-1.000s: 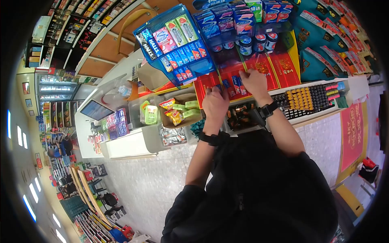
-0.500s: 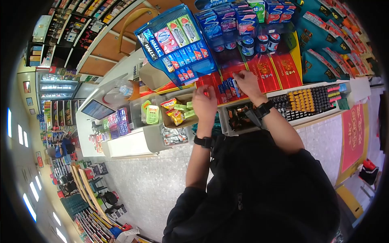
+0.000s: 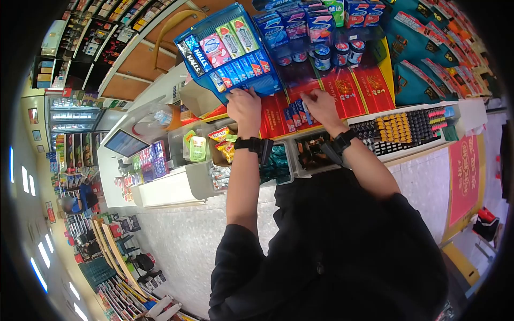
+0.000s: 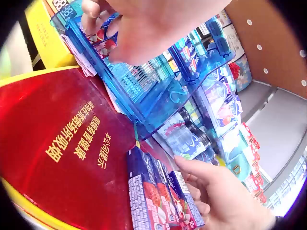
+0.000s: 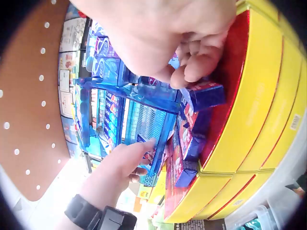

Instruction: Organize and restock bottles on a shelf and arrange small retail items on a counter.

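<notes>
At the lowest row of a blue plastic rack, my left hand pinches a small gum pack, partly hidden by the fingers in the left wrist view. To its right, several blue gum packs with strawberry pictures stand side by side on red cartons. My right hand holds the end pack of this group between thumb and curled fingers. In the right wrist view, the left hand reaches to the rack's lower edge.
Gum bags and round gum jars fill a display behind the cartons. Along the counter's front stand bins, one with green containers, and a tray of black and yellow items. A tablet screen stands at left.
My left hand has moved left from the packs on the red cartons to the rack's lowest row. My right hand stays at the packs.
</notes>
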A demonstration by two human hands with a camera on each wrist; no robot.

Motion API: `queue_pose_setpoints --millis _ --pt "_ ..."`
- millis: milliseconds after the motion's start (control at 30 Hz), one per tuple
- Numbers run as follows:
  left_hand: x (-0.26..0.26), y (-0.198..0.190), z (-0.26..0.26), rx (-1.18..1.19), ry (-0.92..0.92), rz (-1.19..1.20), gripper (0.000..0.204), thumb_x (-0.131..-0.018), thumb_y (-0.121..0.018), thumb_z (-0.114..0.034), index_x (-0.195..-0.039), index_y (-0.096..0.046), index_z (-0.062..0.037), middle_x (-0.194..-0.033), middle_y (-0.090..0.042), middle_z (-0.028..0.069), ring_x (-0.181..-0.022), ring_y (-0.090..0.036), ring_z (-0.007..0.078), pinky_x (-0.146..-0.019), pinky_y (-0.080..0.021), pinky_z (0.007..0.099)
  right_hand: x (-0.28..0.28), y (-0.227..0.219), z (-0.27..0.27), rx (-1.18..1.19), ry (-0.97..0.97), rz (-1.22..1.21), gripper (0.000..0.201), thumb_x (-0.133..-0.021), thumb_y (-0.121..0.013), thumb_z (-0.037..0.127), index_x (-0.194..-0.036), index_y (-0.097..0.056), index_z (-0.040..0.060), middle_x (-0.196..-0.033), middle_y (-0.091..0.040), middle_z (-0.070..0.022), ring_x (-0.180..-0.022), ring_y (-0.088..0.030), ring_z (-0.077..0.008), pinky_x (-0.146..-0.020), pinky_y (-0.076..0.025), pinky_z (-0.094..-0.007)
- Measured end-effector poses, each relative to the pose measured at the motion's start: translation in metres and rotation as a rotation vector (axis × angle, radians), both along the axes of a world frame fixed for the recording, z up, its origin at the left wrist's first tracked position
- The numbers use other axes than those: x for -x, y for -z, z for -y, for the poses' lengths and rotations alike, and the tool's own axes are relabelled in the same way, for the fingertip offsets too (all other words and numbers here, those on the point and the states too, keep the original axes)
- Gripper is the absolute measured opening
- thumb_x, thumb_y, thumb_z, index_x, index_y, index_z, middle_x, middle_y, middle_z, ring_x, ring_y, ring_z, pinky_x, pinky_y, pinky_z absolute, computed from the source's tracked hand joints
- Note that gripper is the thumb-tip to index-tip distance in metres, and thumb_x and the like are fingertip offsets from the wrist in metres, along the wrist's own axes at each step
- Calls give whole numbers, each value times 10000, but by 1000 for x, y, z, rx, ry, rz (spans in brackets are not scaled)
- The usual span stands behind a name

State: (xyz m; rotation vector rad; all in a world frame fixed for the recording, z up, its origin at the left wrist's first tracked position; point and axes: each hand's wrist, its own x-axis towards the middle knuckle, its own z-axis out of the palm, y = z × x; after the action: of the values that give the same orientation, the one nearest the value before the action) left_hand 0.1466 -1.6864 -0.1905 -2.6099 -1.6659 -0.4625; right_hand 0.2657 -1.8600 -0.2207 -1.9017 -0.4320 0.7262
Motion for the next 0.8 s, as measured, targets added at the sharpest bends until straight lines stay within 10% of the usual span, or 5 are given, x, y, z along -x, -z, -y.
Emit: queue_pose_setpoints --millis 433,700,800 --pt "3 3 8 -94 186 -7 231 -937 -577 -216 -979 -572 12 -982 -602 222 -772 -689 382 -627 -585 437 -2 10 3 -42 -49 181 378 -847 -743 344 -925 -681 -21 -729 -700 -123 -538 -672 -184 -511 -532 -296" --pt "5 -10 13 -93 95 2 363 -907 -658 -340 -964 -575 8 -971 -619 204 -784 -697 363 -644 -591 416 -8 19 11 -163 23 -107 370 -837 -755 239 -1082 -637 -11 -746 -679 -103 -576 -658 -197 -537 -513 -328" --pt "2 -1 4 -57 40 -67 391 -909 -656 -377 -971 -578 2 -962 -635 187 -786 -706 344 -642 -593 405 -8 22 19 -87 60 232 292 -857 -713 168 -1093 -618 24 -743 -662 -115 -661 -670 -242 -608 -516 -366"
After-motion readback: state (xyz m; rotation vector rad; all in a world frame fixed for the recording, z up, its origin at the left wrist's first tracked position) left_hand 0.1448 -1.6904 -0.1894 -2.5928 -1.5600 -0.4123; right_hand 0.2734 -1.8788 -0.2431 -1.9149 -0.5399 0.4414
